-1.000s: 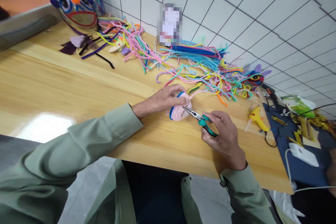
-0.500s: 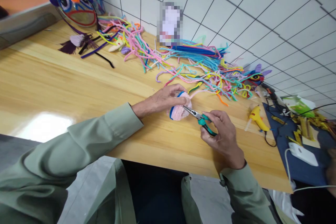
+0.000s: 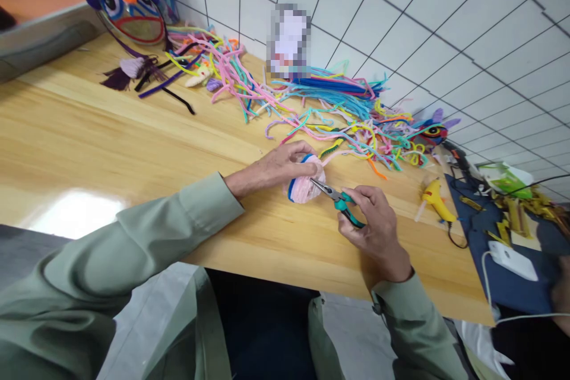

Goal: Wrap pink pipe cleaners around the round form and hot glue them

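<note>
My left hand (image 3: 287, 165) is closed around a pale pink coil of pipe cleaner (image 3: 306, 189) with a blue band along its left side. One pink strand runs from it toward the pile behind. In my right hand (image 3: 374, 219) are needle-nose pliers (image 3: 341, 200) with green and black handles. Their jaw tips touch the front of the pink coil, near my left thumb. Whether the jaws pinch a strand is too small to tell.
A tangle of coloured pipe cleaners (image 3: 338, 104) lies along the tiled wall. A decorated mask (image 3: 133, 15) stands at the back left. To the right are a yellow glue gun (image 3: 439, 200), a white adapter (image 3: 512, 260) on a dark mat, and a small figure (image 3: 434, 130).
Almost nothing differs. My right hand and the pliers' handles have shifted very slightly to the left, while the tips stay at the pink coil.
</note>
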Tool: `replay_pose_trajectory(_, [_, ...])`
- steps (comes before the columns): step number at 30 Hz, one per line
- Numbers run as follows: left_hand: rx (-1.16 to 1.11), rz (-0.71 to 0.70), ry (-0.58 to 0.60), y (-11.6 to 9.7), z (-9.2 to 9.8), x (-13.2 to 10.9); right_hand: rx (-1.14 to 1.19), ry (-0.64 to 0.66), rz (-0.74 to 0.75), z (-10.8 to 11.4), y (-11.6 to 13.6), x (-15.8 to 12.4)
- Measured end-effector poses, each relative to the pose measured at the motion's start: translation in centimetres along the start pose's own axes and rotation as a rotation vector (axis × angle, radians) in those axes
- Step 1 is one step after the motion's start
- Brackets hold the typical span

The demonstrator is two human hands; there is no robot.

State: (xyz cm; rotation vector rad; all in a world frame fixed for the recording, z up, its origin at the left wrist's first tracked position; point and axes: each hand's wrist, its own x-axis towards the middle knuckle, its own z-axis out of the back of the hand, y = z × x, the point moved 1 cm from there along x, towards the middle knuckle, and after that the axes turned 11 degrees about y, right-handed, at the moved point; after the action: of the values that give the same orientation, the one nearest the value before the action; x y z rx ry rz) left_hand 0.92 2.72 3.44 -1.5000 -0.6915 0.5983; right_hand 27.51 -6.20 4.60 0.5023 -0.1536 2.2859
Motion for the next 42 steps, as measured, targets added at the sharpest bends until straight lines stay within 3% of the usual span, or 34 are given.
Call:
replay_pose_trajectory(17, [0.035,0.085,-0.042,-0.91,0.31,-0.65,-0.029,-0.006,0.021,-0.25,0.06,-0.03])
replay_pose_trajectory(42, [0.023,0.086,-0.060,-0.67,0.40,-0.22,-0.031,-0.005,0.015,-0.17,0.21,-0.03])
